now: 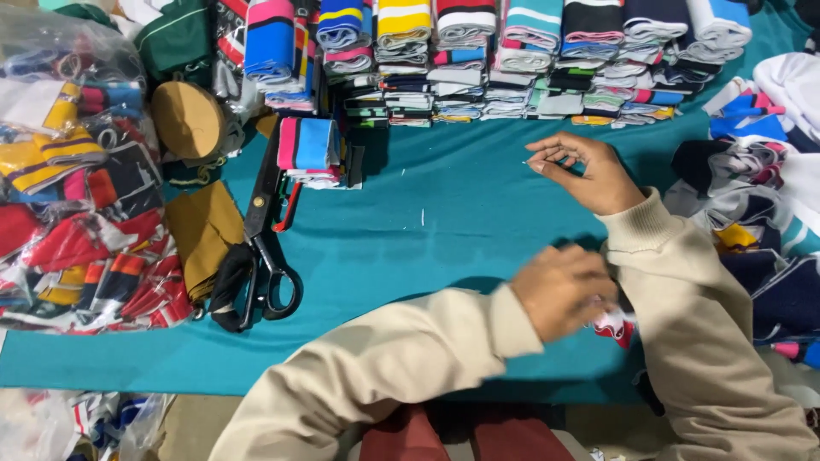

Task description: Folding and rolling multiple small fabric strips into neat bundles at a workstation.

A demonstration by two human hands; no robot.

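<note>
Now the left hand [562, 288], blurred at centre right of the frame, is curled over a small red-and-white scrap of fabric [615, 325] peeking out beneath it at the edge of the teal cloth-covered table [427, 230]; whether it truly grips the scrap I cannot tell. Above it, the right hand [589, 171] hovers with thumb and forefinger pinched on a fine white thread [531, 160]. Large black-handled scissors [266, 248] lie at left, near stacks of folded striped knit bands [478, 60] along the top.
</note>
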